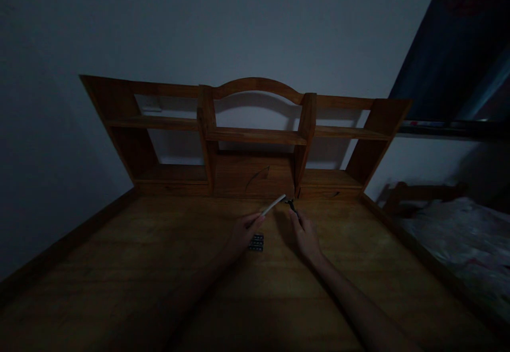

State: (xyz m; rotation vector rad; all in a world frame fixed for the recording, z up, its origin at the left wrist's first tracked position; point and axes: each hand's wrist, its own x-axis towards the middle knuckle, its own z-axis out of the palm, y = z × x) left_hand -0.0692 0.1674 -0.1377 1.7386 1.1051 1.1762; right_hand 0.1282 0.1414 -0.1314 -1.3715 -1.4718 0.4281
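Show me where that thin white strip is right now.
In the head view, just right of centre, the white strip slants up and rightward out of the left hand, its far end close to the dark tool in the right hand.

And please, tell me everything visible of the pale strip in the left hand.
The pale strip is slim and slightly curved; its material is unclear in dim light. The left hand grips its near end; it slants away rightward over the wooden desk. Its far tip is close to a small dark tool; I cannot tell if they touch.
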